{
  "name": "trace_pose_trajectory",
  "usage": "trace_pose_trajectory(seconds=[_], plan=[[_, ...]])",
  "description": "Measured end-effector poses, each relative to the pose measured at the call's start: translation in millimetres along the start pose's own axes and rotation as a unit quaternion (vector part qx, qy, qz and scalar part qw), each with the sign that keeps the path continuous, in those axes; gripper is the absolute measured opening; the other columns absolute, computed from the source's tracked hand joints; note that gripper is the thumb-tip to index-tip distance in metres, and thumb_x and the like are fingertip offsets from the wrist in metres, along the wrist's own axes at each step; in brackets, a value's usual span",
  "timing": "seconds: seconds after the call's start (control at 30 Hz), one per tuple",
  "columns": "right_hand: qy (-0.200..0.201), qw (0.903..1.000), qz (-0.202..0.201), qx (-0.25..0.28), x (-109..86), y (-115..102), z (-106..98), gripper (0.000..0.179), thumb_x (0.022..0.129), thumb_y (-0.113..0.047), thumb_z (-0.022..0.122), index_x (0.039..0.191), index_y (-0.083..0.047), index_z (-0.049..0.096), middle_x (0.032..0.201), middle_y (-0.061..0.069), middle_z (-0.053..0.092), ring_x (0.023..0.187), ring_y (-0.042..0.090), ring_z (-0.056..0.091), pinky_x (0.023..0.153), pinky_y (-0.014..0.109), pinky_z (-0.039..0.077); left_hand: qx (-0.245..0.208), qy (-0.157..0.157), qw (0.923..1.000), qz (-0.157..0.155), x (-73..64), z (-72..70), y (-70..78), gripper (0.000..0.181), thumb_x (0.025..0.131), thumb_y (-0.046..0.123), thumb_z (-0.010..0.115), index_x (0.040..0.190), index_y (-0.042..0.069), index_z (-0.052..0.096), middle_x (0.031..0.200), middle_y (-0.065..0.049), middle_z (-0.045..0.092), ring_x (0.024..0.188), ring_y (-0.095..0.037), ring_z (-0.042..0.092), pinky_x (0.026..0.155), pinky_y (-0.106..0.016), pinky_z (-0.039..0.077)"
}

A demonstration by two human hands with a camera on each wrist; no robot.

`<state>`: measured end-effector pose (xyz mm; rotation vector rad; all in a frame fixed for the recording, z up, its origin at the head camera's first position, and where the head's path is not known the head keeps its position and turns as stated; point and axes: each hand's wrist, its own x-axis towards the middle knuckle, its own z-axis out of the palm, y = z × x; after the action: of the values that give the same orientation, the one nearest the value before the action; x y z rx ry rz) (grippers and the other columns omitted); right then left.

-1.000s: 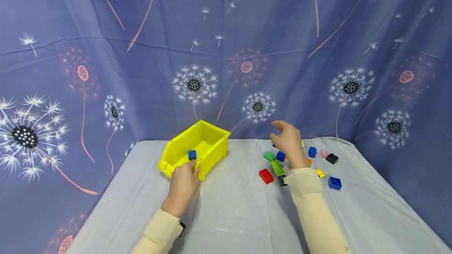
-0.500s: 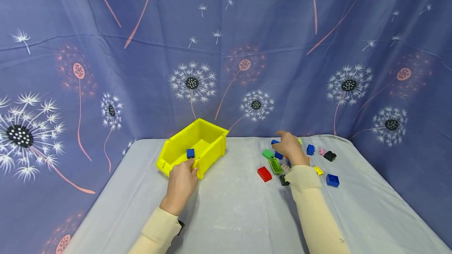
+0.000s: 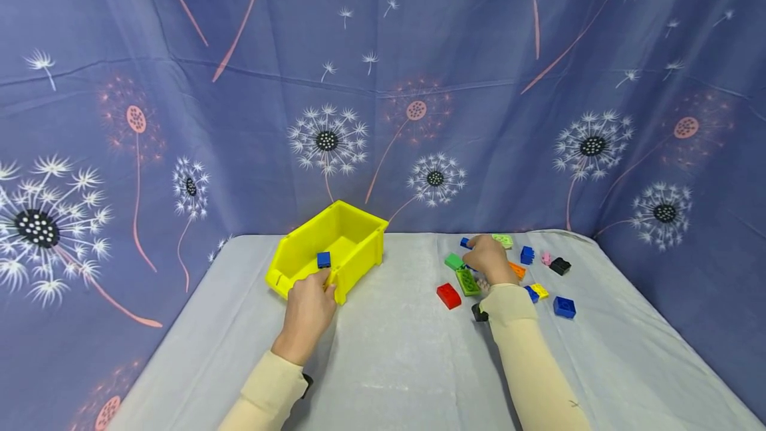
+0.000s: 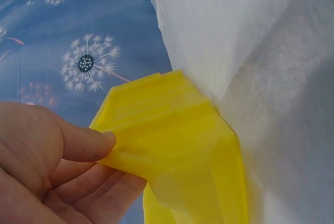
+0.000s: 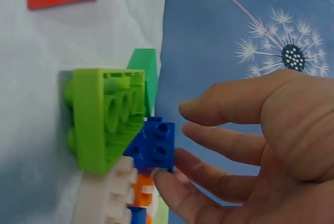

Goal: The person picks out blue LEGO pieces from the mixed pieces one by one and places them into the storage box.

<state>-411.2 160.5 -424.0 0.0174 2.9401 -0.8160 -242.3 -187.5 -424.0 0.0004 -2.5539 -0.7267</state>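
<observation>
My left hand [image 3: 310, 311] pinches the near right rim of a yellow plastic bin [image 3: 364, 265]; in the left wrist view the thumb lies on top of the rim of the bin [image 4: 177, 130] and the fingers curl beneath. A blue toy brick [image 3: 324, 259] shows inside the bin. My right hand [image 3: 487, 259] is low over the scattered bricks. In the right wrist view its parted fingers and thumb curve toward a blue brick [image 5: 159, 143], with one fingertip right at the brick's edge. Beside this lies a lime green brick [image 5: 87, 122], hollow side showing, with a darker green brick [image 5: 151, 75] behind.
Around the right hand lie a red brick [image 3: 449, 296], an orange brick [image 3: 517, 271], a yellow brick [image 3: 540, 290], a black brick [image 3: 560, 266] and a blue brick [image 3: 564, 307]. A blue dandelion-patterned curtain [image 3: 383, 151] hangs behind the white-covered table [image 3: 395, 364].
My right hand has come down from above the pile, its fingers now among the bricks. The left hand keeps its grip on the bin, which stays in place.
</observation>
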Motion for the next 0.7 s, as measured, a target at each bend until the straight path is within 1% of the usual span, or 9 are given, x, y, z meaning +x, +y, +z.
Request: trace_pose_trajectory(seconds=[0.13,0.23,0.37,0.47,0.6,0.7], plan=[[-0.007,0.9998,0.010,0.014,1.3,1.1,3.7,0.046,0.094,-0.010,0.063,0.137,0.005,0.062,0.140,0.028,0.059,0.119,0.045,0.059,0.094,0.055,0.054,-0.001,0.003,1.0000,0.003,0.6,-0.2,0.0,0.019,0.092,0.003,0.076,0.110,0.000,0.074,0.088,-0.015,0.074,0.064,-0.023,0.063,0.057,-0.037,0.050],[-0.012,0.9994,0.022,0.023,2.0,2.1,6.6,0.043,0.094,-0.010,0.064,0.135,0.005,0.064,0.138,0.027,0.060,0.119,0.044,0.059,0.097,0.056,0.053,0.001,0.006,1.0000,0.002,0.3,-0.2,-0.4,0.018,0.090,0.003,0.076,0.108,0.000,0.075,0.088,-0.015,0.075,0.066,-0.024,0.064,0.059,-0.039,0.051],[-0.013,0.9993,0.032,0.017,3.2,4.2,9.7,0.039,0.093,-0.009,0.066,0.129,0.005,0.066,0.132,0.026,0.064,0.114,0.042,0.061,0.096,0.056,0.053,0.000,0.002,1.0000,0.001,-0.1,-0.3,-0.3,0.013,0.090,0.003,0.076,0.103,0.001,0.074,0.083,-0.013,0.073,0.063,-0.023,0.060,0.056,-0.037,0.048],[-0.011,0.9992,0.036,0.015,3.7,5.0,11.8,0.036,0.092,-0.008,0.066,0.126,0.005,0.068,0.129,0.025,0.066,0.110,0.040,0.063,0.093,0.055,0.055,-0.002,-0.002,1.0000,-0.002,-0.5,-0.4,0.1,0.016,0.091,0.003,0.076,0.107,0.000,0.075,0.088,-0.014,0.074,0.065,-0.023,0.062,0.057,-0.037,0.050],[-0.003,0.9992,0.037,0.014,4.2,5.1,14.3,0.034,0.092,-0.008,0.066,0.123,0.004,0.070,0.126,0.024,0.068,0.107,0.038,0.064,0.091,0.053,0.056,-0.001,-0.003,1.0000,-0.008,-0.9,-0.7,0.7,0.025,0.091,0.004,0.076,0.116,-0.002,0.074,0.103,-0.019,0.077,0.077,-0.029,0.071,0.066,-0.042,0.057],[0.003,0.9992,0.036,0.017,3.6,5.0,15.8,0.032,0.092,-0.007,0.065,0.122,0.004,0.071,0.126,0.024,0.068,0.108,0.039,0.064,0.091,0.054,0.056,-0.002,-0.003,0.9999,-0.010,-1.0,-0.7,0.9,0.029,0.092,0.004,0.076,0.120,-0.003,0.073,0.109,-0.021,0.076,0.085,-0.034,0.073,0.072,-0.045,0.059]])
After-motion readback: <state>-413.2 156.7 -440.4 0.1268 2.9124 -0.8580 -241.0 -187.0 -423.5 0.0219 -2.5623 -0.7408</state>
